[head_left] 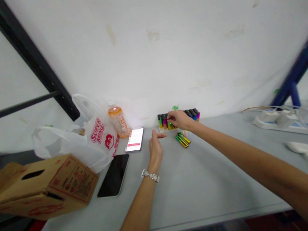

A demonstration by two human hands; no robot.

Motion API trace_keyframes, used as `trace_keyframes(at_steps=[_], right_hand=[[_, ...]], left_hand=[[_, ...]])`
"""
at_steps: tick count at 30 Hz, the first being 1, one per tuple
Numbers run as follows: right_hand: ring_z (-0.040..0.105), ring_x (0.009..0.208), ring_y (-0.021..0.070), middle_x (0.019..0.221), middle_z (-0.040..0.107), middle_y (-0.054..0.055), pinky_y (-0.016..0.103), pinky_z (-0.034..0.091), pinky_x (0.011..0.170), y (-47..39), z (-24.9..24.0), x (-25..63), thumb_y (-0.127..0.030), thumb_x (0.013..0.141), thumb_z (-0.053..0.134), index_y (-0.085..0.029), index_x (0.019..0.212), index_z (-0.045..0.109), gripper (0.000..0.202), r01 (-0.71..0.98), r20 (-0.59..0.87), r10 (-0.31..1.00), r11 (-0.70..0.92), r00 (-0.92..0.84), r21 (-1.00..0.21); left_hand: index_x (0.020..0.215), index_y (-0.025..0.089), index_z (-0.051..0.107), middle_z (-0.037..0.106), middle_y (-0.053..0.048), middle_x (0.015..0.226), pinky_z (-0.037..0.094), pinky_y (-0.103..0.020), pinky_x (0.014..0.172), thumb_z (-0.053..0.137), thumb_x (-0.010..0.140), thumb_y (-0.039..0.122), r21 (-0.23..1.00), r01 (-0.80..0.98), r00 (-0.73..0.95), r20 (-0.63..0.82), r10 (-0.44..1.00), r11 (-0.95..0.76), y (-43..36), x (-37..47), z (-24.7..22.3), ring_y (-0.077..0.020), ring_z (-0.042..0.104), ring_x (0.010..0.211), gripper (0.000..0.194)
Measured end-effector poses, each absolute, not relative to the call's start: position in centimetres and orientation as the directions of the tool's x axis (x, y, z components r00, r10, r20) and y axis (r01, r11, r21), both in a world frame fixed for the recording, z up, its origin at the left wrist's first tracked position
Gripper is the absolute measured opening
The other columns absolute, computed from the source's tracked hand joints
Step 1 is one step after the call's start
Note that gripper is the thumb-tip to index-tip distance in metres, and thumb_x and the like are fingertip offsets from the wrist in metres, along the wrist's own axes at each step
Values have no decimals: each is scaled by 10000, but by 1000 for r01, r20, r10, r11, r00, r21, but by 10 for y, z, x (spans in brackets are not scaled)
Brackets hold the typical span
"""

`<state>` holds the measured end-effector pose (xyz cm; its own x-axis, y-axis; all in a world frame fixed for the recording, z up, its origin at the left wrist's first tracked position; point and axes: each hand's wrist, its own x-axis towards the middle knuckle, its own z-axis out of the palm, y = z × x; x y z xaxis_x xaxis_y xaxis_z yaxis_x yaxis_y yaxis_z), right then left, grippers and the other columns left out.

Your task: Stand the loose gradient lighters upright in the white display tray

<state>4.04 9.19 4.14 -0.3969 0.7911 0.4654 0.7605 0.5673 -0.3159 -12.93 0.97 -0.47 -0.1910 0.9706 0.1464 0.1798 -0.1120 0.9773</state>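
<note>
Against the wall stands a tray of upright batteries (161, 122), multicoloured with dark tops. Over its front my right hand (179, 118) is closed in a pinch, and a yellow-green battery (170, 125) shows just under the fingertips. My left hand (155, 146), a silver bracelet on its wrist, hovers left of the tray. Its thumb and fingers are apart and nothing shows between them. On the table between and below the hands lie several gold-and-green batteries (183, 140) side by side.
Left of my hands are a lit phone (136, 140), a dark phone (113, 176), an orange drink bottle (118, 120), a white plastic bag (88, 140) and a cardboard box (66, 185). Rightward lie a power strip (286, 121) with cables and a white charger (301, 147).
</note>
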Motion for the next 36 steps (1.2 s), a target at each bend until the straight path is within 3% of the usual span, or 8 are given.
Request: trace_keyframes(at_steps=[7, 13, 21, 25, 29, 33, 36], right_hand=[[601, 749, 167, 828, 718, 63, 256, 407, 719, 98, 45, 37, -76, 821, 590, -139, 858, 715, 145, 747, 432, 778, 598, -456, -291], [550, 957, 255, 903, 716, 105, 351, 387, 845, 93, 42, 35, -167, 847, 625, -162, 834, 728, 103, 789, 508, 727, 599, -462, -139], [552, 873, 216, 860, 712, 69, 359, 407, 881, 105, 31, 48, -130, 829, 648, -164, 829, 740, 98, 753, 532, 763, 579, -367, -311], [501, 1003, 256, 993, 669, 99, 394, 378, 907, 101, 27, 50, -234, 884, 630, -188, 893, 768, 146, 799, 546, 744, 565, -385, -207], [431, 1126, 293, 1200, 528, 134, 413, 355, 922, 87, 28, 46, -326, 924, 585, -219, 1031, 764, 235, 862, 561, 752, 491, -345, -127], [464, 1107, 277, 1185, 519, 144, 382, 360, 925, 60, 24, 49, -297, 920, 561, -194, 1275, 621, 374, 884, 566, 768, 447, -301, -137], [529, 1065, 255, 1128, 583, 134, 344, 375, 892, 36, 13, 57, -287, 913, 544, -160, 1182, 619, 307, 913, 492, 838, 365, -236, -184]], left_hand=[[665, 192, 693, 735, -100, 862, 433, -419, 926, 223, 913, 593, 983, 154, -205, 127, 971, -96, 9, -128, -5, -270, 620, 912, 666], [618, 198, 675, 721, -106, 825, 440, -413, 885, 242, 906, 594, 981, 166, -212, 130, 968, -96, 10, -129, -7, -274, 608, 895, 654], [585, 213, 667, 675, -95, 719, 439, -406, 857, 238, 906, 612, 974, 190, -177, 155, 972, -121, 11, -127, -12, -274, 596, 864, 668], [600, 210, 672, 707, -101, 794, 438, -413, 876, 236, 902, 612, 974, 198, -172, 148, 974, -113, 11, -126, -12, -273, 598, 881, 665], [603, 212, 672, 695, -97, 757, 447, -413, 874, 220, 898, 610, 966, 231, -172, 158, 972, -116, 10, -127, -12, -276, 605, 888, 670], [607, 211, 678, 690, -94, 737, 451, -423, 894, 225, 902, 565, 954, 273, -157, 168, 973, -121, 11, -125, -11, -274, 615, 892, 646], [631, 204, 684, 721, -91, 823, 461, -420, 903, 290, 894, 527, 947, 289, -150, 191, 970, -142, 10, -121, -13, -262, 624, 896, 574]])
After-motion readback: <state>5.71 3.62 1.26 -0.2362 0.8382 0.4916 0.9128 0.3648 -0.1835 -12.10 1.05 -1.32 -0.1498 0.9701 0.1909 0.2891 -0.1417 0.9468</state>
